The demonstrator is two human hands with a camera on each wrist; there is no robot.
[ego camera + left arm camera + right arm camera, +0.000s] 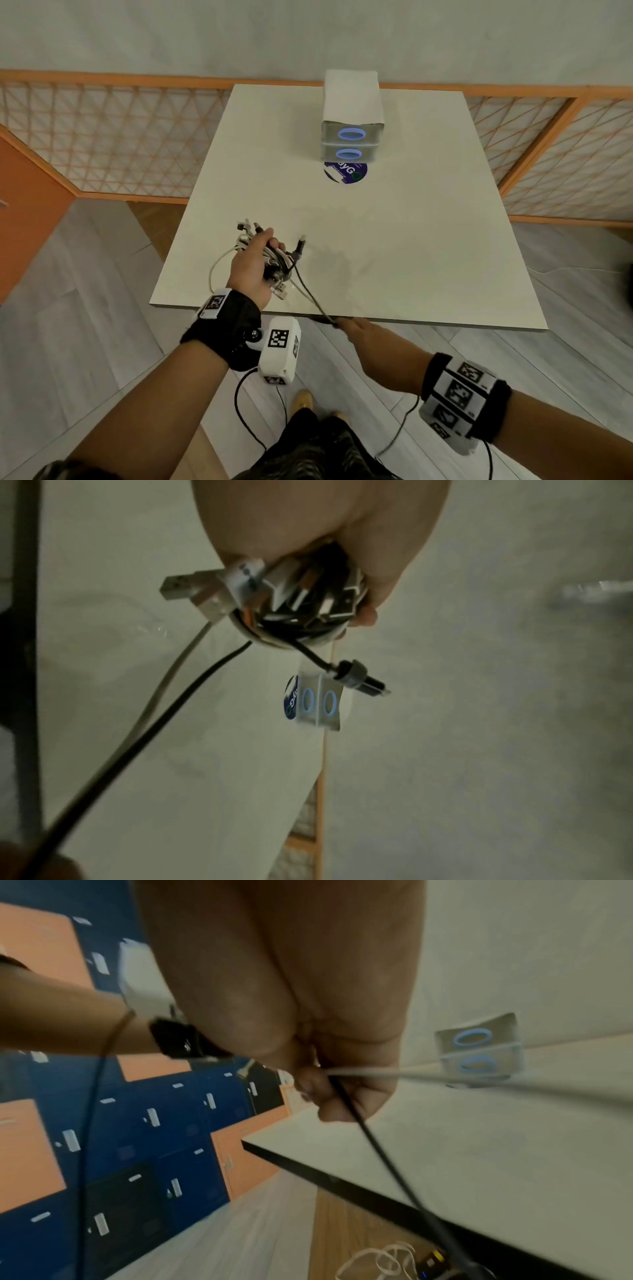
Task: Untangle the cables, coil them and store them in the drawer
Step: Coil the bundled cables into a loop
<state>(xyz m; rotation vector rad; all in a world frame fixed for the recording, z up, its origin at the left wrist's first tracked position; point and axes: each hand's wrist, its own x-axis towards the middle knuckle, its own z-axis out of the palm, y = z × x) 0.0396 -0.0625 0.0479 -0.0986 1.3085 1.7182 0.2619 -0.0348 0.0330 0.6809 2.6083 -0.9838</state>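
Observation:
My left hand (251,265) grips a tangled bundle of white and black cables (278,262) just above the near-left part of the white table (411,222). In the left wrist view the bundle (301,601) shows silver USB plugs (181,588) and a hanging black barrel plug (359,681). A black cable (308,294) and a white cable (164,683) run taut from the bundle to my right hand (354,329) at the table's front edge. That hand (335,1093) pinches both strands. The small drawer unit (352,133) stands at the far side with both drawers closed.
A round purple sticker (345,172) lies in front of the drawer unit. An orange lattice screen (120,137) runs behind the table. Blue and orange lockers (137,1123) line the left side. Loose white cable loops (383,1259) lie on the floor under the table.

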